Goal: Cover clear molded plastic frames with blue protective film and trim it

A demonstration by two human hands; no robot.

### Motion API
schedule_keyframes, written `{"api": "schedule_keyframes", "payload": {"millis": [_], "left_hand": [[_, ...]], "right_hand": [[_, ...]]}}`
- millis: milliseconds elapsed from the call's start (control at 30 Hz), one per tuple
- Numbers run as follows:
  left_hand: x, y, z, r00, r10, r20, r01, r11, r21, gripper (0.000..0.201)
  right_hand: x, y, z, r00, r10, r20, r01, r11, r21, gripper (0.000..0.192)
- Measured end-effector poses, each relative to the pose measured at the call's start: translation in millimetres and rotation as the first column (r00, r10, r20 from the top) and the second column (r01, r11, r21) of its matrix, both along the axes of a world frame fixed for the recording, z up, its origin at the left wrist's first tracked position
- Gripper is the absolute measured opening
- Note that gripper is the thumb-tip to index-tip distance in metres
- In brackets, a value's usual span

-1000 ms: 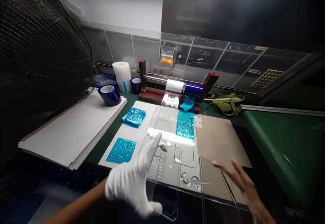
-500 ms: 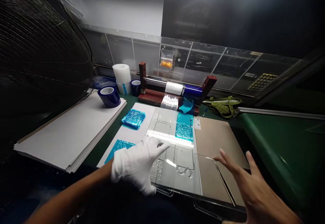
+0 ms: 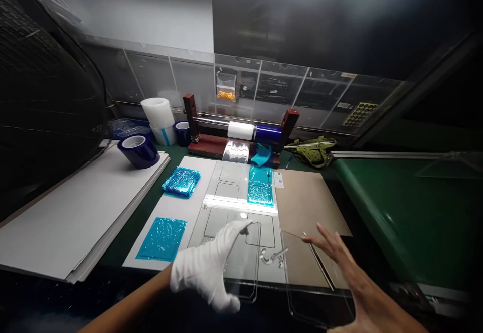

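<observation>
My left hand (image 3: 207,268), in a white glove, grips a clear plastic plate (image 3: 244,267) by its edges, thumb below and fingers above. My bare right hand (image 3: 360,282) spans a second clear plastic plate (image 3: 298,293) the same way, partly over the front edge of the bench. Both plates are tilted and apart from each other. Beneath them lies a clear jig sheet (image 3: 222,217) with rounded rectangular outlines. Blue film pieces (image 3: 260,192) lie on its far right part. Tweezers (image 3: 320,262) rest on a brown board (image 3: 309,202), seen behind the right plate.
A blue film sheet (image 3: 162,239) and a stack of blue film-covered pieces (image 3: 181,182) lie left on white paper. Behind stands a wooden roll holder (image 3: 211,144) with film rolls. A blue tape roll (image 3: 138,151) sits on stacked white sheets (image 3: 71,217). A green pouch (image 3: 311,151) lies right.
The view has swung right, so the bench things sit further left. My left hand has moved right across the jig with its plate, uncovering the blue film sheet. The right plate stands out more clearly.
</observation>
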State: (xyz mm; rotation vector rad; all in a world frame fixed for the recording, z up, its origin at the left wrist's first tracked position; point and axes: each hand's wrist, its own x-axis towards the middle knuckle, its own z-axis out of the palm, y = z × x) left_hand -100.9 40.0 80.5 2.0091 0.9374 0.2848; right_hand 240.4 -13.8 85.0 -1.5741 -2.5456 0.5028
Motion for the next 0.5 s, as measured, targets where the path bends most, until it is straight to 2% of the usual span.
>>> {"api": "schedule_keyframes", "payload": {"millis": [67, 133, 267, 333, 400, 500], "left_hand": [[6, -2, -2.4, 0.999, -0.005, 0.045, 0.009, 0.996, -0.086, 0.126], [16, -1, 2.2, 0.999, -0.030, 0.013, 0.031, 0.994, -0.101, 0.123], [32, 3, 23.6, 0.986, -0.165, -0.030, 0.163, 0.985, -0.061, 0.116], [45, 2, 31.7, 0.982, -0.184, -0.048, 0.184, 0.983, 0.003, 0.107], [64, -1, 32.7, 0.989, -0.114, -0.095, 0.126, 0.984, 0.128, 0.102], [101, -8, 19.2, 0.971, 0.152, -0.184, -0.076, 0.927, 0.367, 0.099]], "right_hand": [[9, -9, -5.0, 1.000, -0.018, -0.022, 0.017, 0.999, -0.048, 0.125], [15, -16, -2.0, 0.999, -0.036, -0.018, 0.035, 0.998, -0.053, 0.124], [36, -31, 11.5, 0.998, -0.032, -0.054, 0.025, 0.992, -0.124, 0.126], [48, -39, 13.2, 0.997, -0.055, -0.059, 0.045, 0.985, -0.165, 0.127], [57, -44, 10.2, 0.993, -0.114, -0.023, 0.111, 0.986, -0.124, 0.127], [61, -54, 1.9, 0.960, -0.278, 0.039, 0.273, 0.957, 0.095, 0.122]]}}
